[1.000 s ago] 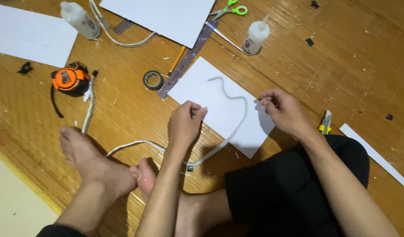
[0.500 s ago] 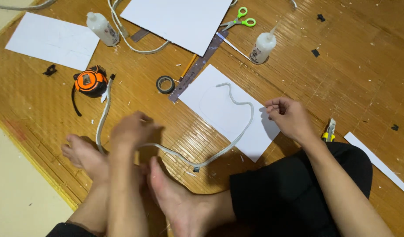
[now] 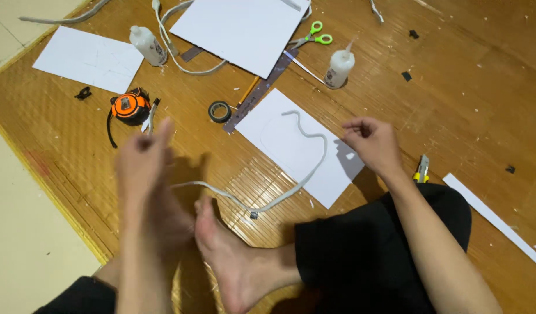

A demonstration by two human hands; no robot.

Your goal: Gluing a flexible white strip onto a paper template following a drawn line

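A white cord (image 3: 306, 174) lies looped over a white paper sheet (image 3: 282, 142) on the wooden floor and runs left toward my feet. My left hand (image 3: 143, 160) is raised above my left foot (image 3: 227, 256) and badly blurred, near the cord's left part; whether it grips the cord is unclear. My right hand (image 3: 373, 142) rests at the sheet's right edge, its fingers curled with thumb and forefinger pinched together and nothing visible in them.
An orange tape measure (image 3: 128, 107), a black tape roll (image 3: 219, 111), a ruler (image 3: 262, 90), a pencil, two glue bottles (image 3: 339, 67), green scissors (image 3: 313, 36), a yellow utility knife (image 3: 422, 168), more paper sheets (image 3: 239, 29) and a paper strip (image 3: 495, 218) lie around.
My left hand swung left from the paper toward my foot and then rose. The view shifted, and my right hand stayed at the sheet's edge.
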